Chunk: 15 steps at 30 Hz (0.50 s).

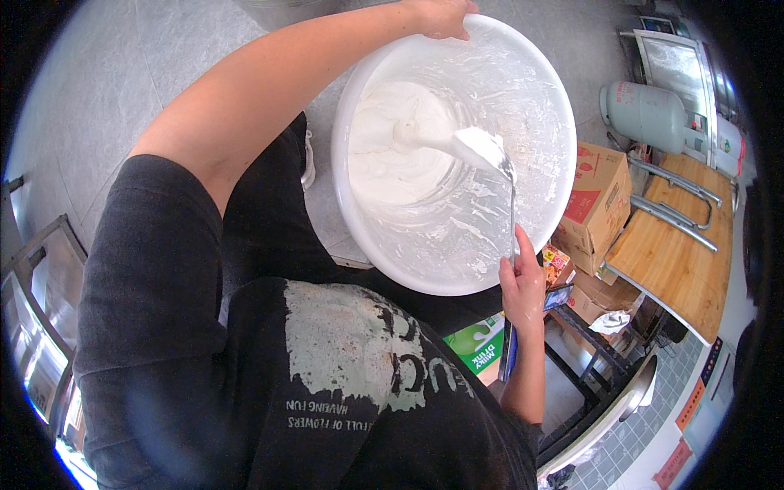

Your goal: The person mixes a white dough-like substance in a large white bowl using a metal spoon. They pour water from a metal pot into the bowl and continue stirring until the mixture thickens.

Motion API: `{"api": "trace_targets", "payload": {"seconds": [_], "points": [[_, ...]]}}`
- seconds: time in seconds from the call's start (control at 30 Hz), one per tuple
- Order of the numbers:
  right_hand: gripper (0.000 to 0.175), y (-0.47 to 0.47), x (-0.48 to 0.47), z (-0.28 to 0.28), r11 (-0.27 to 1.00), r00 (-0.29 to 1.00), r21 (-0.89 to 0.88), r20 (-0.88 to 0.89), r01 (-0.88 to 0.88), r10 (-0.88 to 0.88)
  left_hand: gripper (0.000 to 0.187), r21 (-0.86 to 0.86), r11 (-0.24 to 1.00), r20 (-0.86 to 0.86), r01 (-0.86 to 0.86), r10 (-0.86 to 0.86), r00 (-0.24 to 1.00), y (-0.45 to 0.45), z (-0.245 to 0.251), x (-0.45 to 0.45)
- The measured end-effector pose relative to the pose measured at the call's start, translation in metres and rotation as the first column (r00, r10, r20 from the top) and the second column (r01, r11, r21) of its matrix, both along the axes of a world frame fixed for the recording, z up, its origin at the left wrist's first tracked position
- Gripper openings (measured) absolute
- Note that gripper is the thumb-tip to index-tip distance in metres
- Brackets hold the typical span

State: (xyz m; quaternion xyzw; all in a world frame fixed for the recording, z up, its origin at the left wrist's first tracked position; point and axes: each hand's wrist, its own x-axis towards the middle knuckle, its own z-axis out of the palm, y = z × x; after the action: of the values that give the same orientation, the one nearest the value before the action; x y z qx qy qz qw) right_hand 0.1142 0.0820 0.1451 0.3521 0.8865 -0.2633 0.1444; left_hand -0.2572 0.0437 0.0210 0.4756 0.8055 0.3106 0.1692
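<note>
A large white plastic tub [539, 98] is tilted in front of me, its inner wall smeared with white paste. Thick white batter [398, 165] lies at its bottom. At the top of the view, my left hand [444, 19] grips the tub's far rim. My right hand [525, 282], smeared with white, is closed around the thin handle of a metal ladle [512, 205] at the near right rim. The ladle's bowl is inside the tub, coated and loaded with batter that stretches down to the mass below. Parts of the left fingers are hidden behind the rim.
Cardboard boxes [597, 202] stand right of the tub, near a wooden folding tabletop [674, 245] with metal legs. Beyond are grey gas cylinders [649, 116]. A green drink carton [478, 343] and a black metal frame [582, 380] lie near my right forearm. Another container [285, 9] stands at the top.
</note>
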Motion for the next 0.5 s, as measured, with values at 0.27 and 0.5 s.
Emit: {"api": "trace_targets", "payload": {"seconds": [0.27,0.5], "points": [[0.054,0.03,-0.037,-0.061,0.946,0.946,0.063,0.091,-0.318,0.312,0.045,-0.029,1.0,-0.001,0.012,-0.012,1.0,0.002,0.0,-0.001],[0.038,0.096,-0.088,-0.22,0.958,0.96,0.07,0.061,-0.276,0.272,0.04,-0.02,1.0,0.009,-0.008,0.009,1.0,-0.001,0.004,0.0]]}}
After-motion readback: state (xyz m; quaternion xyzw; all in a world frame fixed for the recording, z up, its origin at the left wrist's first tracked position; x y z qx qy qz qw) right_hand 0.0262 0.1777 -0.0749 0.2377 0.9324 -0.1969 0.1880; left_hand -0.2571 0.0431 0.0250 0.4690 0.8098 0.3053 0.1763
